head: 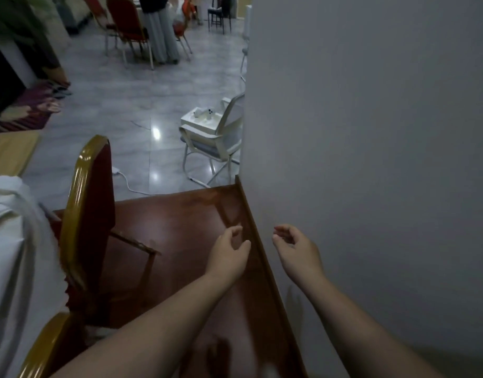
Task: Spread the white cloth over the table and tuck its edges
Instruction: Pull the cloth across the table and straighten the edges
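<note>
A white cloth (8, 241) hangs in folds over a table at the far left edge. My left hand (229, 251) reaches out over the brown wooden floor (180, 219), fingers curled and apart, holding nothing. My right hand (296, 248) is level with it, fingers also apart and empty, in front of a large flat pale grey surface (371, 159) that fills the right side. A brown wooden strip (258, 249) runs along the foot of that surface between my hands. I cannot tell whether the pale surface is a wall or a hanging cloth.
A red chair with a gold frame (84, 214) stands between the draped cloth and my arms. A white chair (215, 143) carrying a white box sits on the grey tiles beyond. A white cable (128, 184) lies on the floor. Red chairs and a standing person (158, 31) are at the back.
</note>
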